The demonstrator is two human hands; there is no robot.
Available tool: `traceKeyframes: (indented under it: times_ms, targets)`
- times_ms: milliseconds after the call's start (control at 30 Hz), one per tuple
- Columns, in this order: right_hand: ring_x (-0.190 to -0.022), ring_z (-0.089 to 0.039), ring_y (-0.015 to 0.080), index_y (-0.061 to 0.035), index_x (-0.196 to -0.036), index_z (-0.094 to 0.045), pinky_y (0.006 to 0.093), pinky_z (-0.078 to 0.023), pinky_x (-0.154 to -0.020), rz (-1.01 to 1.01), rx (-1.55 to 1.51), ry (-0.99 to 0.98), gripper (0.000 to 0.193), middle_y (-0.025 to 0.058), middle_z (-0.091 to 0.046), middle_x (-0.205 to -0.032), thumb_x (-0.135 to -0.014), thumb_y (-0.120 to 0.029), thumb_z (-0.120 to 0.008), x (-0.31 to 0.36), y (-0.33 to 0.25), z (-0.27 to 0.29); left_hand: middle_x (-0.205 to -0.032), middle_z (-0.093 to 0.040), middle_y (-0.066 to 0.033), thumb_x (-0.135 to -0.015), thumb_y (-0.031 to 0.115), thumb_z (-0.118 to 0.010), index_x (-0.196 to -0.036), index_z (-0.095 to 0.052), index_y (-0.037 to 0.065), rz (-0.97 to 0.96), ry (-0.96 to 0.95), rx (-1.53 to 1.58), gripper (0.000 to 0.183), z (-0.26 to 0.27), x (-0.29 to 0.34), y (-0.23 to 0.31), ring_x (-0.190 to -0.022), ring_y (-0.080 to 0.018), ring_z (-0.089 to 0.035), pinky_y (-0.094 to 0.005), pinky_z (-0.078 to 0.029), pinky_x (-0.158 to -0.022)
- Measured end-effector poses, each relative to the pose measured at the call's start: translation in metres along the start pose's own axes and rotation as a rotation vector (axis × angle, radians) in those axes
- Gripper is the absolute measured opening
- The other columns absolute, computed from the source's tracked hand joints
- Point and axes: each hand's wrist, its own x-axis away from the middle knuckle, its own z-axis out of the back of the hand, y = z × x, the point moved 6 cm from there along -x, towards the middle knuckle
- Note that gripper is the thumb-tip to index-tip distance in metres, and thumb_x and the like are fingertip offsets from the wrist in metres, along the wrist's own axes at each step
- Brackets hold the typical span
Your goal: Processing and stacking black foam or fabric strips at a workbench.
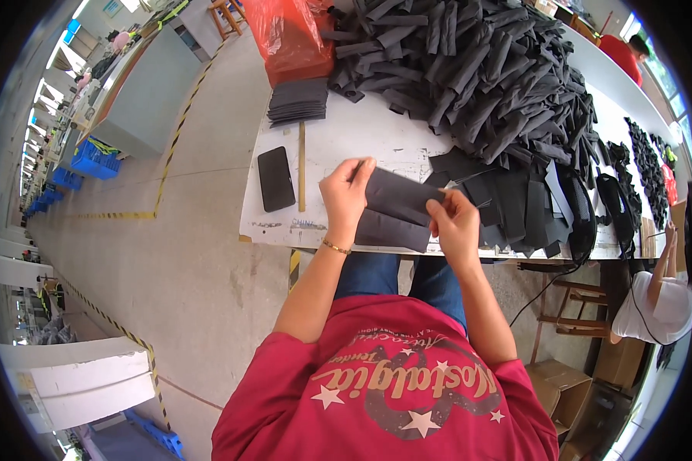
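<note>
A dark grey rectangular fabric piece (398, 192) is stretched between my hands above the table's front edge. My left hand (346, 192) pinches its upper left corner between thumb and fingers. At its right end, my right hand (455, 221) pinches the edge. Just below it, a second dark grey piece (392, 233) lies on the white table (265, 228); the held piece partly covers it. To the right of my right hand, flat dark pieces (507, 203) lie loosely overlapped.
A large heap of folded dark fabric pieces (477, 69) covers the table's far side. On the left are a neat dark stack (297, 101), a phone (275, 179), a thin wooden strip (302, 169) and a red plastic bag (294, 42). A person in white (653, 307) sits at right.
</note>
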Motion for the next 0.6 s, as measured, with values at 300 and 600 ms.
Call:
traceKeyframes:
  times_ms: [300,600]
  targets:
    - [-0.058,-0.061,0.0167,0.0016,-0.101,-0.063,0.0318,-0.045,-0.054,0.061,0.64,0.118,0.024,0.0081,-0.061,-0.066,-0.084,-0.013,-0.07,-0.001,0.046,0.02,-0.068,-0.061,-0.009,-0.082,0.02,-0.073,-0.087,-0.068,0.005,-0.409,-0.055,-0.409,0.017,-0.012,-0.039,-0.011,-0.061,-0.0194,-0.059,-0.0314,-0.047,-0.059]
    - [-0.073,-0.06,0.0354,-0.0051,-0.092,-0.058,0.0452,-0.048,-0.064,0.304,0.955,0.385,0.013,0.0125,-0.06,-0.084,-0.085,-0.013,-0.066,-0.031,0.028,0.119,-0.08,-0.069,-0.0114,-0.085,0.018,-0.069,-0.09,-0.07,0.001,-0.156,-0.314,-0.232,0.018,-0.139,-0.151,-0.04,-0.071,-0.02,-0.064,-0.0308,-0.05,-0.068]
